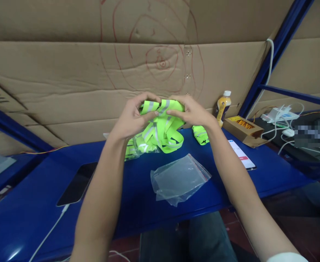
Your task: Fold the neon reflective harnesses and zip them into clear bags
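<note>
Both my hands hold up a neon yellow-green reflective strap (164,125) with silver stripes, its loops hanging down above the blue table. My left hand (134,116) pinches a folded part between thumb and fingers. The other side of the bundle is gripped by my right hand (194,111), thumb in front. Behind and below lie more such straps in clear plastic (146,145). A small rolled neon bundle (200,134) rests beside my right wrist. Clear zip bags (180,178) lie flat on the table in front of me.
On the blue table (138,203), a dark phone (76,183) with a white cable lies left. To the right are a lit phone (241,154), an open cardboard box (243,129) and a yellow drink bottle (223,107). A cardboard wall (67,69) with red drawn rings stands behind.
</note>
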The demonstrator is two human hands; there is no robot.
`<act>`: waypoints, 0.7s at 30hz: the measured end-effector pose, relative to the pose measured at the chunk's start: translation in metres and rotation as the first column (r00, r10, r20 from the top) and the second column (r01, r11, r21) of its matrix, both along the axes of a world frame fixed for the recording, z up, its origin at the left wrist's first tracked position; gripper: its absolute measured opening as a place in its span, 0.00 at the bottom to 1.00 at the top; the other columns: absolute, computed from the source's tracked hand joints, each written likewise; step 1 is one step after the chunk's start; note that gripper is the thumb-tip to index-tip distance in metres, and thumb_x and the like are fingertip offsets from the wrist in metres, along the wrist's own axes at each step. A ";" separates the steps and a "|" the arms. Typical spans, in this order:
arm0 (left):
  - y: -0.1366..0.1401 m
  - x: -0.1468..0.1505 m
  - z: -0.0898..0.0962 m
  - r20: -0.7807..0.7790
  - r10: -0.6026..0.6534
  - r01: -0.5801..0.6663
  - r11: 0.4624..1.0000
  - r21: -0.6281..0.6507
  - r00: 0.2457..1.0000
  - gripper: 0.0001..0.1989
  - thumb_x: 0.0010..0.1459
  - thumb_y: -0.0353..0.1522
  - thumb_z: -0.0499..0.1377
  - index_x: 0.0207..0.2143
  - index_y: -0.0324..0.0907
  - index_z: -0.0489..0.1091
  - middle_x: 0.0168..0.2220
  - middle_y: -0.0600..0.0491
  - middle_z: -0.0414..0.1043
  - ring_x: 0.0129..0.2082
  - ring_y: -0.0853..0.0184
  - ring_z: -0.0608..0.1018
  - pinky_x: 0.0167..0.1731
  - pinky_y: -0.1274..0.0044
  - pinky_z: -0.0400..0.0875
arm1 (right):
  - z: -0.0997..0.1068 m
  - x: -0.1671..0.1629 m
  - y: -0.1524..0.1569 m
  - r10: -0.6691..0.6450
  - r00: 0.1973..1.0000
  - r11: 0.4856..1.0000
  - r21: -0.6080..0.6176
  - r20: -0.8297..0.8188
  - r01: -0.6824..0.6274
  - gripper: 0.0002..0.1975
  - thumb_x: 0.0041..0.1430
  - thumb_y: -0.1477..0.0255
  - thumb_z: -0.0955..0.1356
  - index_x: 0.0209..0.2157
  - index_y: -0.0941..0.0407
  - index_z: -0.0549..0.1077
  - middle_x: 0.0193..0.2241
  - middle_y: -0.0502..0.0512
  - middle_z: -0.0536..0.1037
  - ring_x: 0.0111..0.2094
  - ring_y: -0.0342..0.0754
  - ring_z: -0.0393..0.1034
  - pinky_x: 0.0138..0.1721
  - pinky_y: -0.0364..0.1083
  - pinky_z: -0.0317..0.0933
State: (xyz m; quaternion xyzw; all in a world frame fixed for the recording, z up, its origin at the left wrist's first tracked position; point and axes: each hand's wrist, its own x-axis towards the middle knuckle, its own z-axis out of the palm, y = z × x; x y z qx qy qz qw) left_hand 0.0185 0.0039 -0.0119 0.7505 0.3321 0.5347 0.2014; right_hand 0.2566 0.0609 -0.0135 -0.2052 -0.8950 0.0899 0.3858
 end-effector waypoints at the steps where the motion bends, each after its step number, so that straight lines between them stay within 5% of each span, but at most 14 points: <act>1: 0.001 0.001 0.000 -0.005 0.006 -0.006 1.000 0.022 1.000 0.16 0.51 0.35 0.77 0.42 0.47 0.81 0.47 0.50 0.82 0.52 0.54 0.79 0.52 0.68 0.75 | 0.001 0.000 -0.001 0.002 1.000 1.000 0.005 -0.007 -0.002 0.24 0.70 0.48 0.70 0.43 0.55 0.79 0.38 0.54 0.83 0.39 0.54 0.76 0.47 0.52 0.70; 6: 0.009 0.000 -0.005 0.168 -0.014 0.031 0.994 -0.104 0.986 0.22 0.50 0.36 0.77 0.47 0.47 0.80 0.49 0.49 0.82 0.50 0.57 0.81 0.47 0.71 0.77 | 0.003 -0.005 -0.009 0.006 0.998 0.994 0.113 -0.056 0.000 0.12 0.71 0.63 0.69 0.48 0.53 0.82 0.44 0.54 0.86 0.45 0.54 0.79 0.54 0.52 0.70; 12: 0.007 -0.006 -0.002 0.380 -0.027 0.158 0.935 -0.318 0.925 0.22 0.54 0.52 0.75 0.36 0.43 0.80 0.38 0.48 0.82 0.40 0.58 0.83 0.38 0.70 0.80 | -0.005 -0.019 -0.006 0.016 0.999 0.972 0.235 -0.044 -0.005 0.22 0.70 0.75 0.63 0.59 0.50 0.80 0.60 0.52 0.83 0.63 0.54 0.75 0.67 0.55 0.66; 17: 0.003 -0.007 0.001 0.396 0.028 0.174 0.869 -0.464 0.918 0.28 0.35 0.39 0.85 0.37 0.41 0.82 0.37 0.48 0.81 0.34 0.62 0.82 0.31 0.72 0.79 | -0.012 -0.032 -0.005 0.010 1.000 0.965 0.261 -0.003 -0.009 0.25 0.70 0.75 0.62 0.62 0.51 0.80 0.64 0.53 0.80 0.66 0.55 0.71 0.71 0.57 0.63; 21: 0.008 -0.011 -0.003 0.401 0.005 0.161 0.911 -0.380 0.916 0.28 0.33 0.31 0.85 0.38 0.44 0.81 0.40 0.50 0.81 0.38 0.61 0.83 0.37 0.70 0.80 | -0.012 -0.030 -0.004 0.093 0.995 0.974 0.203 0.031 -0.098 0.35 0.63 0.68 0.70 0.71 0.58 0.70 0.69 0.64 0.75 0.68 0.60 0.71 0.72 0.60 0.62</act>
